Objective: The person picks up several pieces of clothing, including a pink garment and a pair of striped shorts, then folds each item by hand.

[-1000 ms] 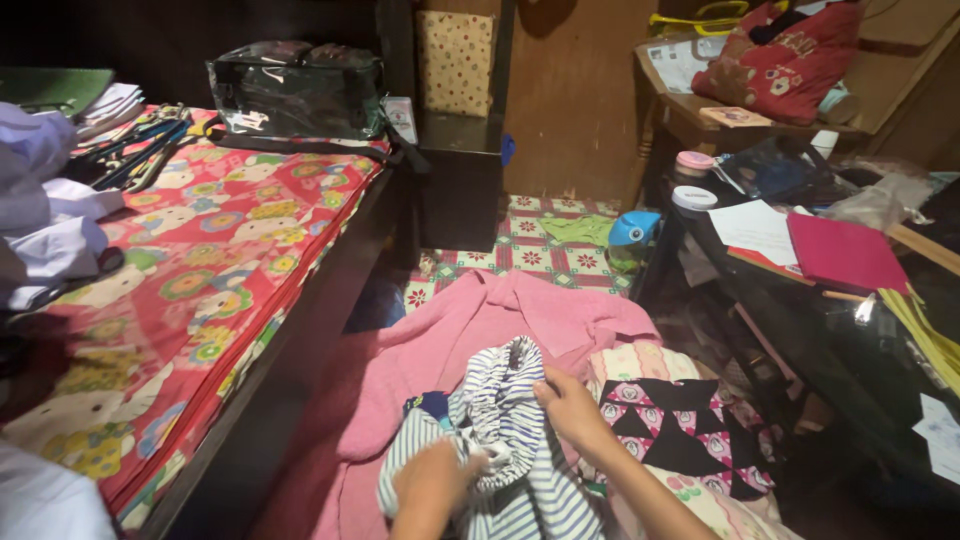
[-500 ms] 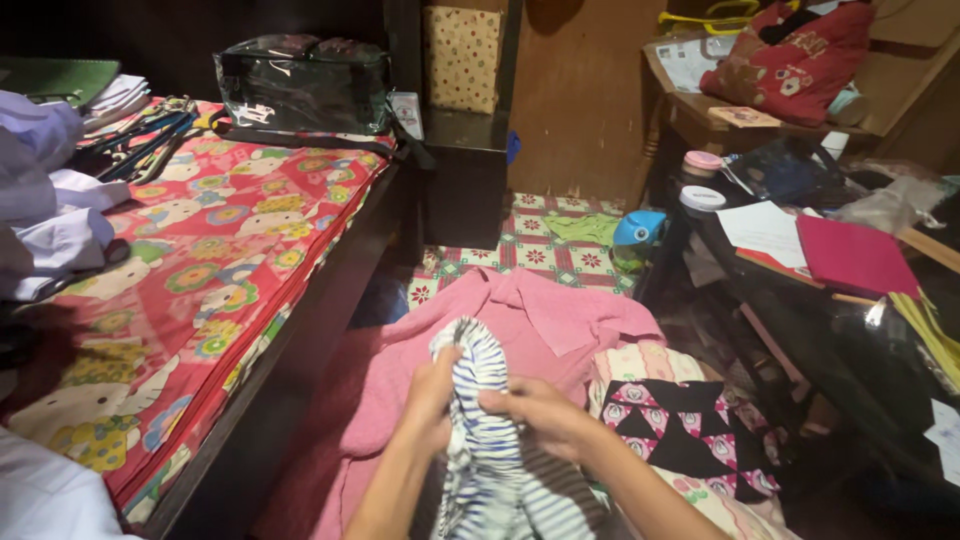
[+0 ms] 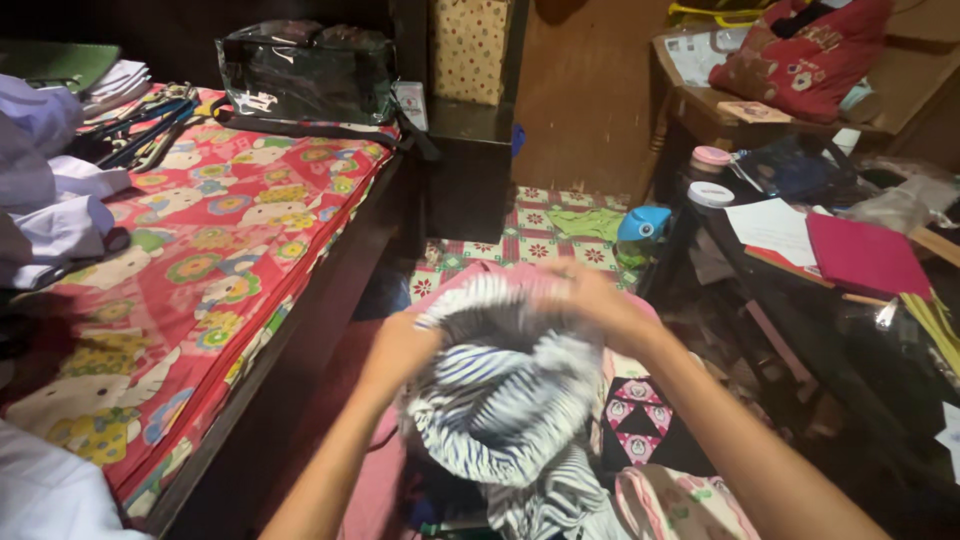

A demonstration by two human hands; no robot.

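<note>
A blue-and-white striped garment (image 3: 505, 395) hangs lifted in front of me, its gathered waistband spread wide. My left hand (image 3: 400, 345) grips the left side of the band. My right hand (image 3: 590, 300) grips the right side, a little higher. Both are blurred by motion. Beneath the garment lies a pink cloth (image 3: 375, 470), mostly hidden, and a patchwork cloth (image 3: 650, 430) of black and pink triangles to the right.
A bed with a red flowered sheet (image 3: 200, 250) runs along the left, bearing white clothes (image 3: 45, 210), hangers and a clear black bag (image 3: 305, 70). A dark cluttered table (image 3: 830, 300) with a pink folder (image 3: 865, 255) stands right. A blue bottle (image 3: 640, 230) sits on the tiled floor.
Both hands have raised the striped garment off the pink cloth and pulled its waistband apart, left hand going left, right hand going up and right.
</note>
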